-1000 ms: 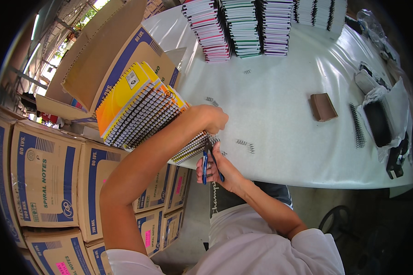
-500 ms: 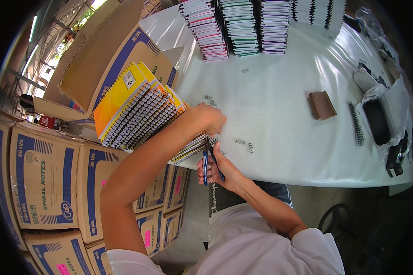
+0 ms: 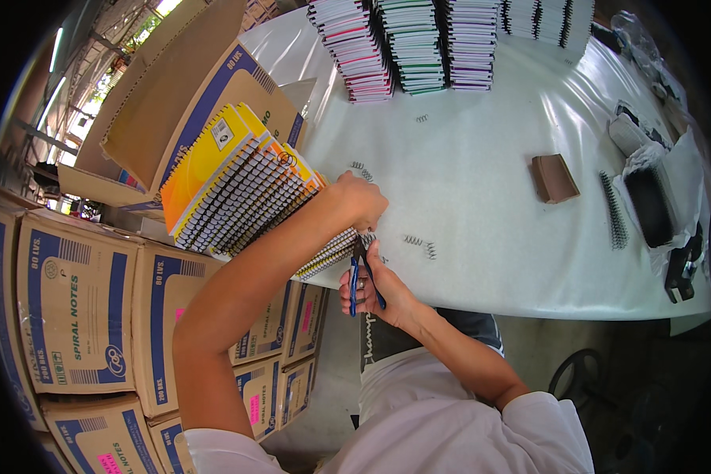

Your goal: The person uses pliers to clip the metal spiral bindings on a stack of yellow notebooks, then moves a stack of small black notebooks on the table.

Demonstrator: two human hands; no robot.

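Note:
My right hand (image 3: pixel 383 294) grips blue-handled pliers (image 3: pixel 354 288), their dark jaws at the near right end of a row of yellow-and-orange spiral notebooks (image 3: pixel 237 197). The notebooks lie overlapped, with their wire spines toward me. Just beyond the pliers' jaws my left hand (image 3: pixel 361 201) is closed at the same end of the row. Its fingers curl out of sight, so what they hold is hidden. My left forearm crosses over the notebooks and covers part of them. Loose bits of wire coil (image 3: pixel 419 243) lie on the table right of my hands.
Tall stacks of notebooks (image 3: pixel 419 51) stand at the table's far side. To the left are an open carton (image 3: pixel 166 110) and piled closed cartons (image 3: pixel 79 308). A brown block (image 3: pixel 554 178), a long wire coil (image 3: pixel 612 212) and a black object in plastic (image 3: pixel 649 207) lie right.

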